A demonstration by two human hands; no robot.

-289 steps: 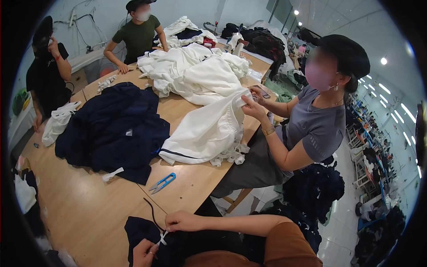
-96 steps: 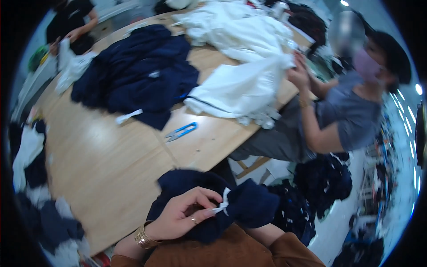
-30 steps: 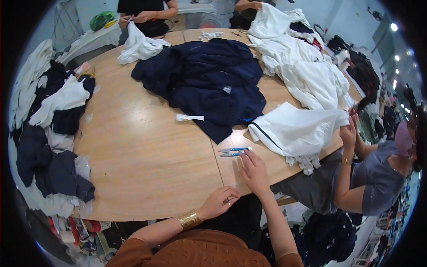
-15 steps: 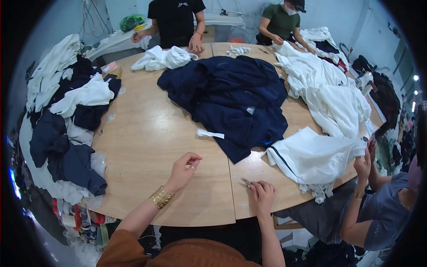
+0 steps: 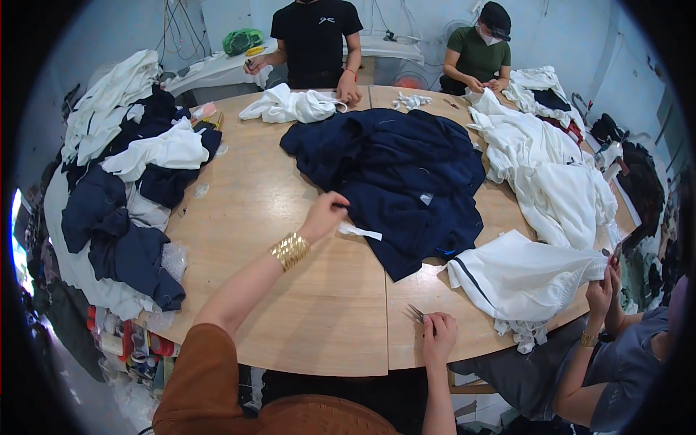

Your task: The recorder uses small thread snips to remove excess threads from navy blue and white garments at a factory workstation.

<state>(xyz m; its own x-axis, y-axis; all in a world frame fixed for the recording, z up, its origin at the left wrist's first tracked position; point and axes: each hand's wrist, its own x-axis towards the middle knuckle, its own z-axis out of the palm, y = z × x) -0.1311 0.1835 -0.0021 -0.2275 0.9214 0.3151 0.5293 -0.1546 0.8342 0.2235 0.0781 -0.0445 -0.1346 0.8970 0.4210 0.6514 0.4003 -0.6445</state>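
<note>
The left hand (image 5: 324, 215) reaches out to about 11 o'clock on the worktop (image 5: 304, 304), its fingers pinched on the near edge of the dark blue garments (image 5: 395, 177), beside a white tag (image 5: 360, 231). The right hand (image 5: 438, 338) rests at the near rim around 5 o'clock, closed around small thread snips (image 5: 415, 313) whose tips point toward 10 o'clock. A good pull would take one layer only and drag it low across the wood. The pile lies mid-worktop, its long axis running from 10 to 4 o'clock, the grasped corner toward the wearer.
</note>
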